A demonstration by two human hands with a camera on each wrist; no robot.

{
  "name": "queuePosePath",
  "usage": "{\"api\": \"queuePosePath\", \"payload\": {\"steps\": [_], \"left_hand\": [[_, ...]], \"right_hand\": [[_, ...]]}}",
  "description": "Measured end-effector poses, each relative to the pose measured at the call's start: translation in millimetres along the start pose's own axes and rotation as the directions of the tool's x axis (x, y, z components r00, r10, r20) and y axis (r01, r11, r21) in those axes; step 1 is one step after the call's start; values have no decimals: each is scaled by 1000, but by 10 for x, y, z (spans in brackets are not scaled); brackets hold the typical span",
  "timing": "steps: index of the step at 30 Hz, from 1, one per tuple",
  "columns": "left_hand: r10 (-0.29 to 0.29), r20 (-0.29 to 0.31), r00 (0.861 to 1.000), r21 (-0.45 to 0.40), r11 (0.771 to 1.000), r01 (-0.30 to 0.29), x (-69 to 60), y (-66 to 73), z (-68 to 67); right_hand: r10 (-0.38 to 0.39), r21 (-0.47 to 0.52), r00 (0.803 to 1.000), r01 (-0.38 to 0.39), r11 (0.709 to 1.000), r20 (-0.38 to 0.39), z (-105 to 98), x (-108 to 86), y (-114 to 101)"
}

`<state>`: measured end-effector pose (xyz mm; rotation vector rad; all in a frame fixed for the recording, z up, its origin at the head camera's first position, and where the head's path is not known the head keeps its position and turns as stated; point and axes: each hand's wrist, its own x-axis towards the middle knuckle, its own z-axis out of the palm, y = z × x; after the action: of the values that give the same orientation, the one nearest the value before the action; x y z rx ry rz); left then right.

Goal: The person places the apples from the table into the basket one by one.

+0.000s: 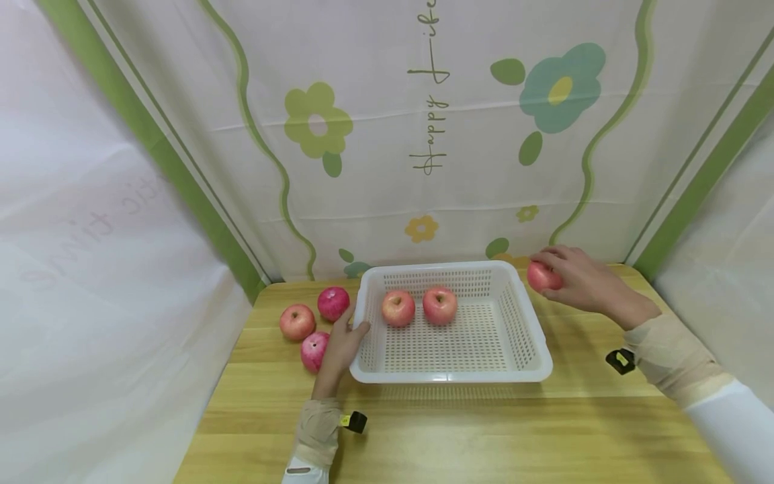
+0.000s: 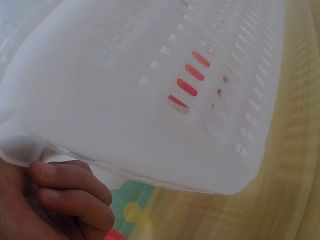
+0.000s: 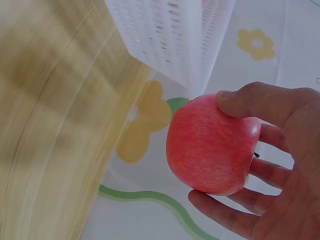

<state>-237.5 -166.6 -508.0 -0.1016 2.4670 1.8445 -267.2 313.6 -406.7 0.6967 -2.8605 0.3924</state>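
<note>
My left hand (image 1: 343, 344) grips the left rim of a white plastic basket (image 1: 447, 378); the left wrist view shows its fingers (image 2: 75, 185) curled under the rim. Inside the basket, toward the back left, sit two red-yellow apples, one (image 1: 398, 308) beside the other (image 1: 440, 306). Off the basket's right side, my right hand (image 1: 580, 281) holds a red apple (image 1: 543, 276) above the table. In the right wrist view the thumb lies on top of this apple (image 3: 212, 145) and the fingers are around its far side and underneath.
Left of the basket, on the wooden table (image 1: 266, 403), lie a red-yellow apple (image 1: 297, 322) and two deep pink round fruits, one at the back (image 1: 333, 303) and one (image 1: 314, 351) partly behind my left wrist. A flowered curtain (image 1: 375, 181) stands behind the table.
</note>
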Motion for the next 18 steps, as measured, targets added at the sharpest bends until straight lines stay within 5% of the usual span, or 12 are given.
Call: {"api": "queuePosePath", "payload": {"steps": [18], "left_hand": [[4,4,1000,4,1000,-4,-42,56,6]], "right_hand": [[-29,11,1000,29,1000,-3,-40,84,-145]]}}
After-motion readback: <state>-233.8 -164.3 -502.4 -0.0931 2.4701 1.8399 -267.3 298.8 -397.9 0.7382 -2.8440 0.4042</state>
